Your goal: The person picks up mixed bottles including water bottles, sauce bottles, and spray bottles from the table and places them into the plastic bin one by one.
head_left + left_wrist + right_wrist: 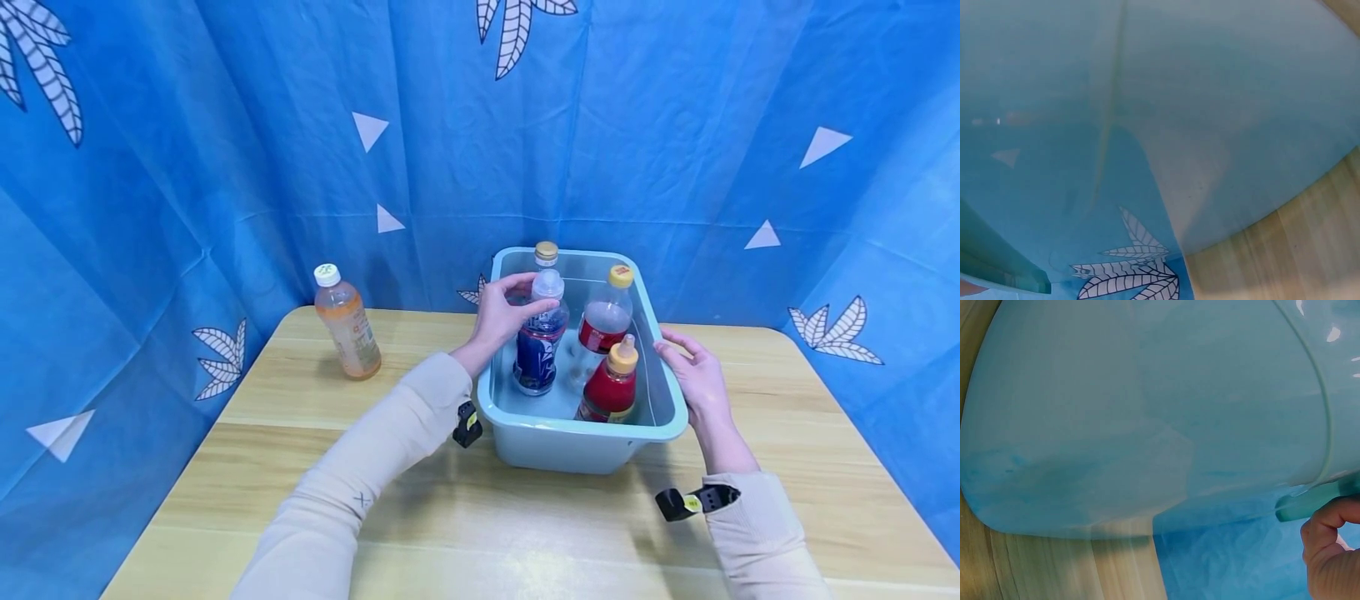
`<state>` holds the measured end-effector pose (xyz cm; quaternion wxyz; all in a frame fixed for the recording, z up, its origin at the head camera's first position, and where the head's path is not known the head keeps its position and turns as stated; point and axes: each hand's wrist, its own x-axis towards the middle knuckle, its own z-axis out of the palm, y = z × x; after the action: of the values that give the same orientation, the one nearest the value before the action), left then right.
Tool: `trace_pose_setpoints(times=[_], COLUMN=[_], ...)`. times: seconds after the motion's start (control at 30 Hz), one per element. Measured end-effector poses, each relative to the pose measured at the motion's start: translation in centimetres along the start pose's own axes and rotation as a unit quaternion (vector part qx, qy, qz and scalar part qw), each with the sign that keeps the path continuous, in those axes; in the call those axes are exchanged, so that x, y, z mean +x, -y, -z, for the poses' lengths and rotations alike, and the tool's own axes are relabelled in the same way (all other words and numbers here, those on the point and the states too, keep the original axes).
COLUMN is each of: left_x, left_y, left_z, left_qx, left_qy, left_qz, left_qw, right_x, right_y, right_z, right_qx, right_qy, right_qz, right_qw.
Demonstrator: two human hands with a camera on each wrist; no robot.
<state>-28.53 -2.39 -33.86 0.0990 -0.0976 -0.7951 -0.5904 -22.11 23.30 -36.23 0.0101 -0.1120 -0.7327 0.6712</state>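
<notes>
A light-blue plastic basin (570, 450) stands on the table with several bottles in it. My left hand (501, 315) reaches over its left rim and pinches a clear-capped bottle with a dark blue label (537, 354) near the top, thumb on one side and fingers on the other. With my right hand (696, 375) I grip the basin's right rim; in the right wrist view the fingers (1329, 525) curl at the rim's edge. Near the held bottle are a gold-capped bottle (546, 252), a yellow-capped bottle with a red label (602, 325) and a red bottle (611, 387) with a pointed cap.
On the left of the wooden table (480, 533) stands an orange-tinted bottle (349, 329) with a white cap, outside the basin. A blue curtain (660, 167) with leaf and triangle prints hangs behind and beside the table. The basin's wall (1147, 94) fills most of the left wrist view.
</notes>
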Motion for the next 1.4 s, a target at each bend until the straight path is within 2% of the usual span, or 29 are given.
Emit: trace_pose_setpoints(times=[0.3, 0.53, 0.83, 1.23, 1.33, 1.4], left_x=[0.0, 0.0, -0.2, -1.3, -1.7, -2.2], left_y=[0.2, 0.3, 0.4, -0.4, -0.9, -1.8], left_z=[0.0, 0.0, 0.2, 1.6, 2.3, 2.8], left_qx=[0.001, -0.018, -0.05, -0.089, -0.105, -0.105], left_qy=[-0.002, -0.011, -0.015, -0.019, -0.023, -0.032], left_qz=[-0.007, -0.005, 0.017, 0.035, 0.033, 0.028], left_qw=[1.0, 0.9998, 0.9985, 0.9952, 0.9937, 0.9935], right_x=[0.0, 0.0, 0.0, -0.1, -0.1, 0.0], right_y=[-0.1, 0.0, 0.0, -0.2, -0.1, -0.1], right_z=[0.0, 0.0, 0.0, 0.0, 0.0, -0.1], right_qx=[0.004, 0.0, 0.006, 0.026, 0.026, 0.028], right_qy=[0.003, 0.002, 0.001, 0.011, 0.01, 0.008], right_qz=[0.0, -0.004, -0.003, 0.007, 0.008, 0.006], right_qw=[1.0, 1.0, 1.0, 1.0, 1.0, 1.0])
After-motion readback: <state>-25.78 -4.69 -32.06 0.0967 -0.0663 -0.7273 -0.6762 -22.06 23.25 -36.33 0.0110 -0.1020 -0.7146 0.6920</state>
